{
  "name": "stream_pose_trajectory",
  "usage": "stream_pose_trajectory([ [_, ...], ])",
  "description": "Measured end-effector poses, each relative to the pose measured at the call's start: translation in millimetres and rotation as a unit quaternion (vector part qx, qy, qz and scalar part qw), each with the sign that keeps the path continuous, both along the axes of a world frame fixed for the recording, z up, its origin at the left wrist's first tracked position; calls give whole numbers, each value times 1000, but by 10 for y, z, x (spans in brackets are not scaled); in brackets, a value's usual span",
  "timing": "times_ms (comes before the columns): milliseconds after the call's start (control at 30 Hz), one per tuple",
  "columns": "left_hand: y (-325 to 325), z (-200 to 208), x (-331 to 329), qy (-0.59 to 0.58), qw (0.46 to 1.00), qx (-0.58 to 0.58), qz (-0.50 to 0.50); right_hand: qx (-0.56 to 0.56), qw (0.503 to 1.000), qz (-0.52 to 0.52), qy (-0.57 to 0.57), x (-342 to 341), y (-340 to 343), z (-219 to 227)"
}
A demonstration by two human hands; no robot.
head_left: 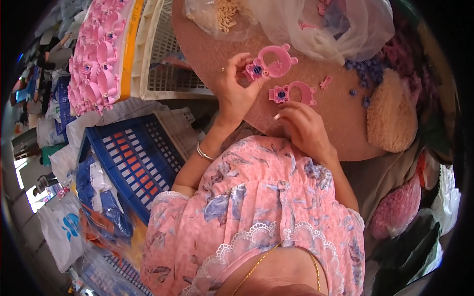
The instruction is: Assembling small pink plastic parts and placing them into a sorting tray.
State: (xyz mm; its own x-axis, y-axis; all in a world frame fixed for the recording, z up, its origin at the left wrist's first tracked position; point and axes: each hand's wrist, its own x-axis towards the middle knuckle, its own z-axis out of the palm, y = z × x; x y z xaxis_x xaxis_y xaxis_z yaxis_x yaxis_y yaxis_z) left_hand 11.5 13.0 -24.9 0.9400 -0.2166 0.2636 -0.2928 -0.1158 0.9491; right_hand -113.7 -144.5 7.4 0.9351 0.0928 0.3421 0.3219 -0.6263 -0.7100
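Note:
My left hand [236, 89] is closed on a pink plastic toy frame [277, 63]. It has a large ring with two small ears at one end and a blue insert at the other. Lying flat on the round table [222, 54] just below it is a second pink toy frame [301, 92] of the same shape. My right hand [307, 129] rests at that frame's near edge, fingers loosely bent and apart, with nothing visible in them. Whether it touches the frame I cannot tell. To the right of the frame lies a small pink part [326, 82].
Clear bags [340, 29] of small parts lie at the table's far side. Small blue parts [368, 74] and a tan fuzzy pad [392, 113] are on the right. At left stand a white crate [170, 84], a stack of pink frames [96, 69] and a blue basket [133, 158].

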Motion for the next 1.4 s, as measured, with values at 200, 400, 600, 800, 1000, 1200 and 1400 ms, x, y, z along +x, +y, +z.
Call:
stream_pose_trajectory([
  [200,-86,109,-149,-35,999,30,-15,179,971,-151,39,196,-3,333],
  [400,-166,189,-195,-7,997,74,-30,-73,979,-177,-63,461,-37,460],
  [600,-267,192,-269,-55,995,83,-28,-143,971,-186,-52,511,3,440],
  [800,-310,209,-306,-64,995,69,-45,-155,970,-181,-42,494,-5,376],
  [1000,-293,201,-321,-82,994,55,-42,-162,969,-187,-17,490,-39,419],
  [1200,-273,219,-308,-94,993,67,-31,-189,970,-154,-22,522,-115,466],
  [1400,-246,225,-281,-125,988,79,-49,-267,961,-41,-55,615,-213,675],
])
